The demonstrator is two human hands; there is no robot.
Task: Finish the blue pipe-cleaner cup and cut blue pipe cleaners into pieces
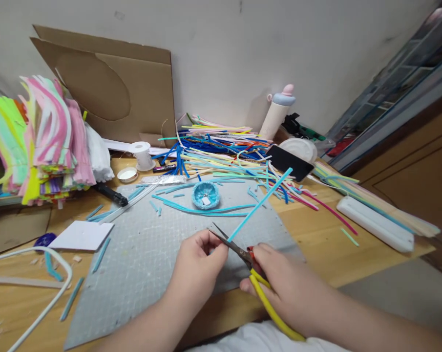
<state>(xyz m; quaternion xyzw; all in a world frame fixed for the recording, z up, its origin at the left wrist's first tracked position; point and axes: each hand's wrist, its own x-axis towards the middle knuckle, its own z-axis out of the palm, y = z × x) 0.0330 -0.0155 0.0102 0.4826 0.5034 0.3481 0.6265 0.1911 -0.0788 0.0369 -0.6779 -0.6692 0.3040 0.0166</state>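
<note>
My left hand [200, 266] is closed in a pinch on the lower end of a light blue pipe cleaner [261, 203], which slants up to the right over the grey cutting mat [140, 264]. My right hand [279, 283] is wrapped round the yellow handles of a pair of scissors [239, 252]. The scissor blades are open and straddle the pipe cleaner just right of my left fingers. A small round blue woven piece [205, 195] lies on the mat further back, with several cut blue lengths around it.
A big heap of coloured pipe cleaners [221, 151] lies at the back. Stacked fuzzy bundles [45, 137] stand at left, with cardboard [114, 83] against the wall. A wire spool [142, 154], a phone [290, 162], a bottle [277, 115] and a white case [374, 222] are nearby.
</note>
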